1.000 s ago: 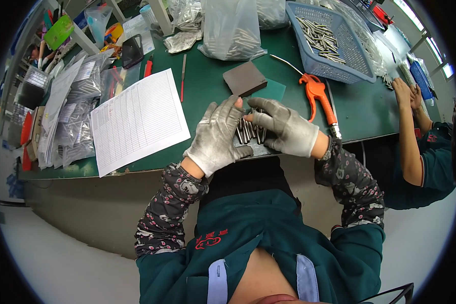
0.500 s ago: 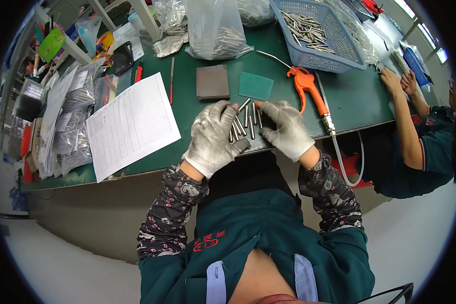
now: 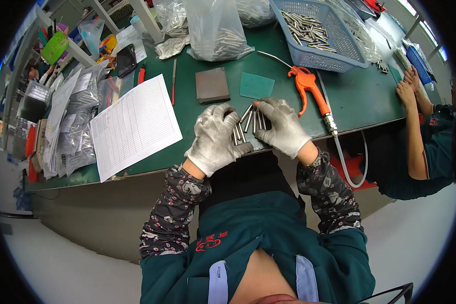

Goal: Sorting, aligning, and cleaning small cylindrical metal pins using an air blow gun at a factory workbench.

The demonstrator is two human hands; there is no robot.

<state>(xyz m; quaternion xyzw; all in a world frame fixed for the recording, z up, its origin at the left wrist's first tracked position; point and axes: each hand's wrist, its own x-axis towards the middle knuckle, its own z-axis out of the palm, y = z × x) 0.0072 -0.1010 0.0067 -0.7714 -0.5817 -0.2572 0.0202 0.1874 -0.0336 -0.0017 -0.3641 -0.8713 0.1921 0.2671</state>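
Rods (image 3: 254,122) on tbl (image 3: 362,99), sheet (image 3: 137,126) L, air gun (image 3: 309,87) R, block (image 3: 212,85) behind L, basket (image 3: 334,62) back R

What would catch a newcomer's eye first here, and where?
Probably the bright orange air gun, lying on the green table right of the gloved right hand. Next come the shiny metal pins between that hand and the left hand, then the blue basket beyond the gun, holding similar pins.
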